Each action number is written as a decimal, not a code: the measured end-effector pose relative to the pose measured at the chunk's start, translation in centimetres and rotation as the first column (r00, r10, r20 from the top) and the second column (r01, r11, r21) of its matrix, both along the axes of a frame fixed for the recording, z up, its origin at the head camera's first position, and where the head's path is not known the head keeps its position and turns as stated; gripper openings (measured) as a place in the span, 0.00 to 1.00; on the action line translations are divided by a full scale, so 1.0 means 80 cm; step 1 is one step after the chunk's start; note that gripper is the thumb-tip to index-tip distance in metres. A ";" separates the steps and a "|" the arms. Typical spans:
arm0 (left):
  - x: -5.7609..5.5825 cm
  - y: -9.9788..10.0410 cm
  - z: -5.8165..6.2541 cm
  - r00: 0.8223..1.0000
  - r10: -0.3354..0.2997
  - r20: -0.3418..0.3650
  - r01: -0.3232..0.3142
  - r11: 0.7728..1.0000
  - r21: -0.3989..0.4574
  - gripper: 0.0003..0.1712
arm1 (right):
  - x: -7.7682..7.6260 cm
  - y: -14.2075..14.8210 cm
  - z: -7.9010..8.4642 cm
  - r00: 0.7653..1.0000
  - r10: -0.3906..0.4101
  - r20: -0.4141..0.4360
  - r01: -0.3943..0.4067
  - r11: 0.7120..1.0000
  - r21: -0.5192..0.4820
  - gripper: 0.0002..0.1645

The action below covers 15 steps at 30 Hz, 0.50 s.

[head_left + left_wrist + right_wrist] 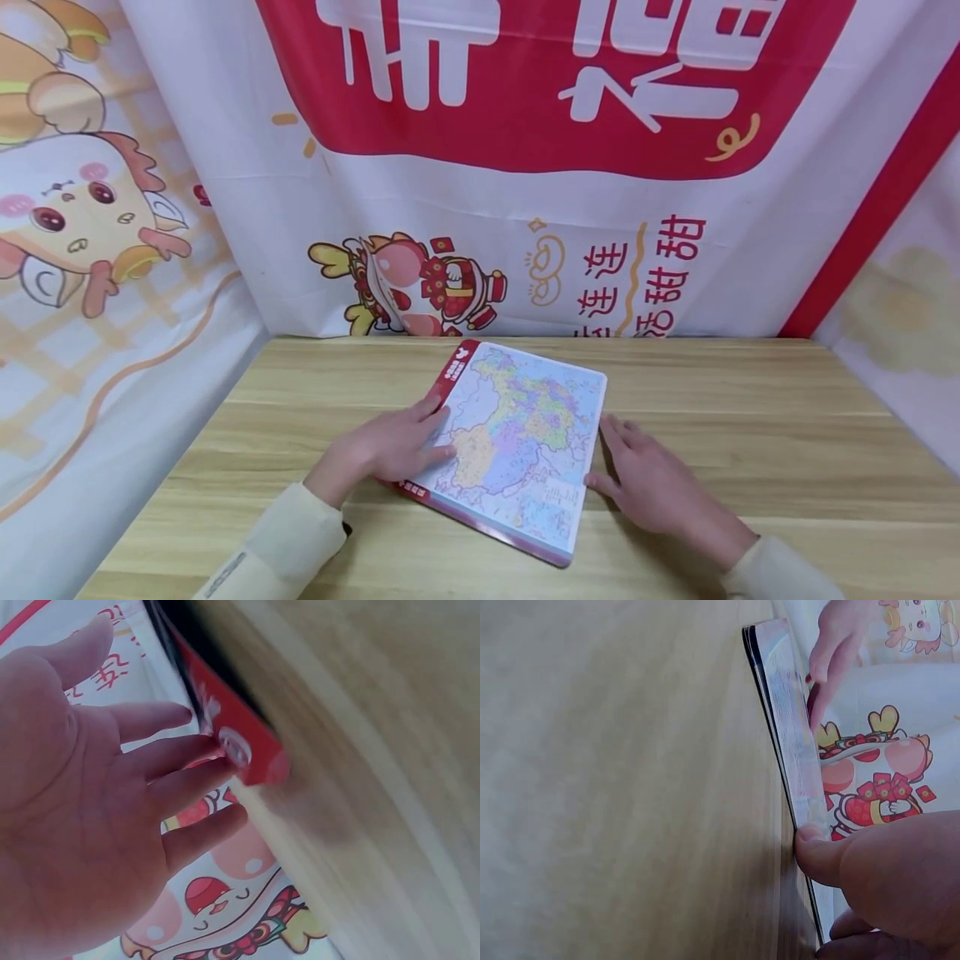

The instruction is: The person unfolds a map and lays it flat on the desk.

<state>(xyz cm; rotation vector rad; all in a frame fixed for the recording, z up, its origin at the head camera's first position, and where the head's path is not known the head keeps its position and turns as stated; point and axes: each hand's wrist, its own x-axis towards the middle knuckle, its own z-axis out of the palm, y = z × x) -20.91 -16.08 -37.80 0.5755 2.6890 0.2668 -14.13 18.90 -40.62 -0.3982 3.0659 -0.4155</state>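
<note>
A flat rectangular map board, with a coloured map on top and a red border strip, lies at an angle on the wooden table. My left hand is at its left side, thumb over the map; in the left wrist view the extended fingers touch the red edge. At the opposite side, my right hand touches the right edge with thumb and fingertips. The right wrist view shows the right thumb against the board's thin dark-sided edge, which looks layered at one corner.
The wooden table extends around the board on both sides. Behind it hangs a white and red printed cloth with cartoon figures and large characters, and more cloth covers the left and right sides.
</note>
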 end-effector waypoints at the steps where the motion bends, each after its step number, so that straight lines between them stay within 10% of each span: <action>1: 0.003 -0.002 0.001 1.000 -0.003 -0.003 0.003 1.000 -0.009 0.47 | -0.003 0.000 0.000 1.000 -0.001 -0.008 0.001 1.000 0.004 0.53; 15: 0.047 -0.019 0.011 1.000 0.019 -0.001 -0.019 0.997 -0.070 0.47 | -0.046 -0.008 -0.001 0.999 -0.041 -0.009 0.041 0.997 0.071 0.50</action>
